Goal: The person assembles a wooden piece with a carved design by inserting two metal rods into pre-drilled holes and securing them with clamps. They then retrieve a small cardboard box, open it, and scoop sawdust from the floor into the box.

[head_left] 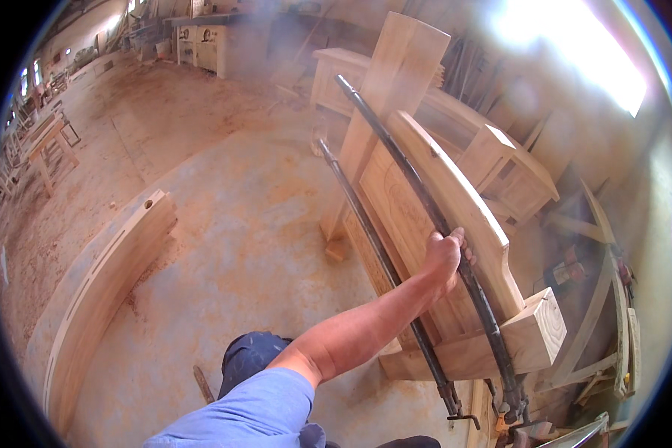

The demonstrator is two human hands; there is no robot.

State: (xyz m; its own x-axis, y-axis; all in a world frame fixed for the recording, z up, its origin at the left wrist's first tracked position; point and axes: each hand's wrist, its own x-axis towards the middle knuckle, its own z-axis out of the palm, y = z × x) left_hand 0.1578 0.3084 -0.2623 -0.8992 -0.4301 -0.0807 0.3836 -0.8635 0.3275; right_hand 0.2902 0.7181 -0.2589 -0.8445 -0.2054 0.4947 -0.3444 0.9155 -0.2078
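My left hand [446, 260], on an arm in a light blue sleeve, is closed around the dark metal bar of a long bar clamp [407, 168]. This clamp lies across a wooden panelled frame [396, 201] with a curved top rail [463, 198]. A second bar clamp [369, 228] runs roughly parallel, left of the first and lower on the panel. Both clamps reach down past a thick wooden post [485, 351] at the near end; a wide upright board [399, 67] stands at the far end. My right hand is out of view.
A long wooden beam [101, 287] with slots along its edge lies on the dusty floor at left. Wooden cabinet parts [508, 172] stand behind the panel. Wooden pieces [612, 313] lean near the right wall. A stick [203, 383] lies beside my knee [250, 358].
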